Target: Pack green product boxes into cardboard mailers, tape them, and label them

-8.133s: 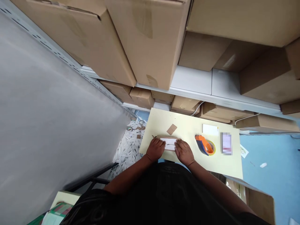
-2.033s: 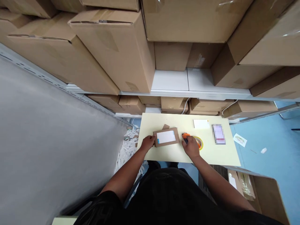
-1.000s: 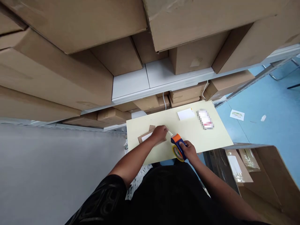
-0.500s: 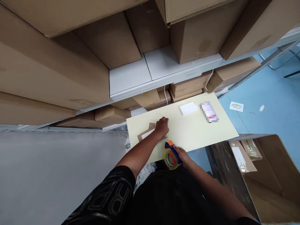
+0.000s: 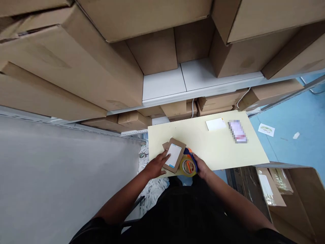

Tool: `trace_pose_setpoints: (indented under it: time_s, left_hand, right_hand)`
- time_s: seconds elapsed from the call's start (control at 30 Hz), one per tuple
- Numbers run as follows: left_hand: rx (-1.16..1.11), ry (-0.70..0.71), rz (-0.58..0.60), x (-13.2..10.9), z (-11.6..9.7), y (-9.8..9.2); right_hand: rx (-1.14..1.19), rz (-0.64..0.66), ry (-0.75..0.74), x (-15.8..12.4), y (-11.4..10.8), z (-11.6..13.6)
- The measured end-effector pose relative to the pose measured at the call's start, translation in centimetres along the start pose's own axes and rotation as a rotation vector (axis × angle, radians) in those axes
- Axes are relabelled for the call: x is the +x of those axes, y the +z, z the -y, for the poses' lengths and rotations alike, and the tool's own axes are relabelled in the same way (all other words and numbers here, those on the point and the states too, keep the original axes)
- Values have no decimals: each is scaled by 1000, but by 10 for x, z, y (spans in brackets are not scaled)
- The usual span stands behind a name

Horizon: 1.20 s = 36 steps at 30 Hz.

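On the pale yellow table [image 5: 198,139], a small brown cardboard mailer [image 5: 179,144] with a white label [image 5: 173,155] lies near the front left. My left hand [image 5: 156,165] rests on its left side, fingers spread over the cardboard and label edge. A blue and orange tape dispenser [image 5: 194,161] with a roll of clear yellowish tape is gripped in my right hand [image 5: 201,166], close against the mailer's right edge. Whether the dispenser touches the mailer, I cannot tell.
A white pad [image 5: 215,124] and a blurred-out phone-like item [image 5: 237,131] lie at the table's far right. Shelves with large cartons [image 5: 152,51] rise behind. An open carton [image 5: 302,200] holding flat packages stands at right; white paper strips [image 5: 153,191] lie below left.
My left hand has moved back from across the mailer to its left side, and the mailer has turned. The tape dispenser has come up beside it. My view has shifted left.
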<state>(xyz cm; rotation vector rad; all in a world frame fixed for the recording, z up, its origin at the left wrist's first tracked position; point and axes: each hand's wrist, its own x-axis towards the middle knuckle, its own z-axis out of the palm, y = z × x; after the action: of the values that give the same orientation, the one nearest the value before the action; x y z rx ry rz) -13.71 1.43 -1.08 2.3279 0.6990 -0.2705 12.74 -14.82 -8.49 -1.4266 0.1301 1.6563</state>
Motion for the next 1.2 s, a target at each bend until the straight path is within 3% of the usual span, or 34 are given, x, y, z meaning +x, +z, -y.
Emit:
trace_pose_setpoints:
  time_s: [0.23, 0.37, 0.47, 0.57, 0.67, 0.77, 0.87, 1.0, 1.1, 1.2]
  left_hand:
    - [198, -85, -189, 41, -32, 26]
    - [203, -125, -250, 59, -40, 35]
    - [201, -109, -266, 66, -44, 41]
    - [190, -120, -281, 74, -52, 45]
    - [159, -181, -307, 86, -69, 52]
    - [100, -283, -358, 94, -91, 63]
    - [88, -328, -312, 87, -99, 66]
    - [295, -97, -124, 76, -72, 40]
    - [464, 121, -86, 91, -44, 8]
    - [498, 123, -134, 116, -31, -7]
  right_hand:
    - [-69, 32, 118, 39, -1, 84]
    - [-147, 26, 110, 48, -20, 101]
    - [-136, 15, 85, 29, -46, 80]
    - [-86, 23, 108, -7, -66, 33]
    - [8, 2, 107, -36, -63, -13]
    - [136, -16, 106, -39, -43, -26]
    - [199, -82, 93, -20, -35, 4]
    - [-31, -179, 47, 14, -54, 76]
    - [-205, -103, 100, 33, -62, 118]
    - [-260, -79, 119, 47, -55, 140]
